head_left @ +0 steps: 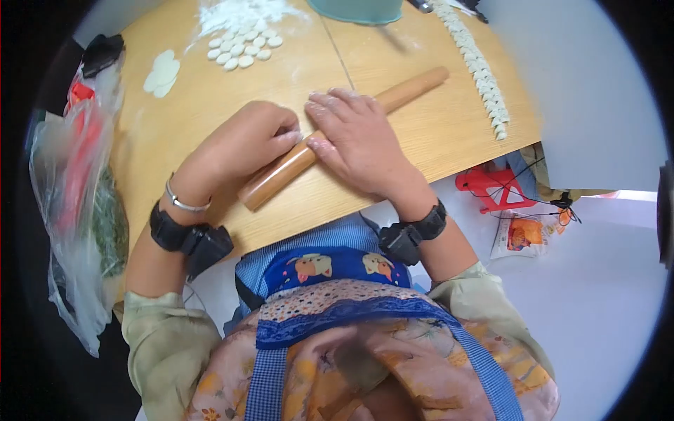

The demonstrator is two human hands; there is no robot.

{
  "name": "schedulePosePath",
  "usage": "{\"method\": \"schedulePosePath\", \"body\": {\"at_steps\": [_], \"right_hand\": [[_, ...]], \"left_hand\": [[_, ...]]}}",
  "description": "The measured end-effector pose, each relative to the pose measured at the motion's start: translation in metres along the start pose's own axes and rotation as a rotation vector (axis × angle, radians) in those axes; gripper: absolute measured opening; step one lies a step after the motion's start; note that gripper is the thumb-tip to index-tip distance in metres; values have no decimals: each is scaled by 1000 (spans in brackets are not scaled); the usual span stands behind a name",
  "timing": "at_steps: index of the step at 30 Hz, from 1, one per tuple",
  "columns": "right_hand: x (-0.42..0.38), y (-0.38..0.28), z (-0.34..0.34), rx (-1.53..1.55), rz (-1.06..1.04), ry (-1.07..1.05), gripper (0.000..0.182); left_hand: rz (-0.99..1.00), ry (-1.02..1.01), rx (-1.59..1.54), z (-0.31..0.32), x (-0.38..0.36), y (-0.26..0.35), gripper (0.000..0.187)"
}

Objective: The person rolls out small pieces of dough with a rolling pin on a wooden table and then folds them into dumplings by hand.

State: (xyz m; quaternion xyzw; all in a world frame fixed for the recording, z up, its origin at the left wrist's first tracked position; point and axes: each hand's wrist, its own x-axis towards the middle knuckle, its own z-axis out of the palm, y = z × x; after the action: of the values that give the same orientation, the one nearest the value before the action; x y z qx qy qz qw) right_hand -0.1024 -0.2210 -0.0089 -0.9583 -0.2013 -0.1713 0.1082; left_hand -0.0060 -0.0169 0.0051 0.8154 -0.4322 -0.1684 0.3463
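Note:
A wooden rolling pin (pixel 281 172) lies diagonally on the wooden table (pixel 203 98), its near end by the front edge. My right hand (pixel 358 144) rests palm down on the pin's middle, floury fingers stretched over it. Just left of the pin, my left hand (pixel 260 137) is closed, fingertips pinched near the table beside the pin; what they hold is hidden. Several small round dough pieces (pixel 242 48) sit beyond my hands, near loose flour (pixel 246 14). A few flat dough wrappers (pixel 163 74) overlap at the left.
A long row of shaped dough pieces (pixel 479 70) runs along the table's right side. The rim of a teal basin (pixel 358 12) shows at the far edge. Plastic bags (pixel 77 175) hang over the left edge. A red object (pixel 495 189) and cables lie below the right edge.

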Motion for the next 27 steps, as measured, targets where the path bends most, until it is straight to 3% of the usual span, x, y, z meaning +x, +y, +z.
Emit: {"method": "schedulePosePath", "body": {"at_steps": [7, 12, 14, 16, 19, 27], "right_hand": [[-11, -2, -5, 16, 3, 7, 49], [-38, -12, -18, 10, 11, -34, 54], [-44, -13, -18, -12, 11, -14, 55], [-46, -14, -20, 14, 11, -48, 55], [-41, -12, -17, 29, 7, -25, 54], [-3, -6, 1, 36, -14, 75, 50]], "left_hand": [[-137, -65, -156, -1, -3, 4, 13], [-72, -67, -23, 1, -5, 15, 10], [208, 3, 67, 8, -3, 3, 12], [227, -10, 96, 7, -4, 6, 12], [79, -80, 65, 1, -6, 13, 13], [-1, -10, -20, -2, -4, 19, 16]]}}
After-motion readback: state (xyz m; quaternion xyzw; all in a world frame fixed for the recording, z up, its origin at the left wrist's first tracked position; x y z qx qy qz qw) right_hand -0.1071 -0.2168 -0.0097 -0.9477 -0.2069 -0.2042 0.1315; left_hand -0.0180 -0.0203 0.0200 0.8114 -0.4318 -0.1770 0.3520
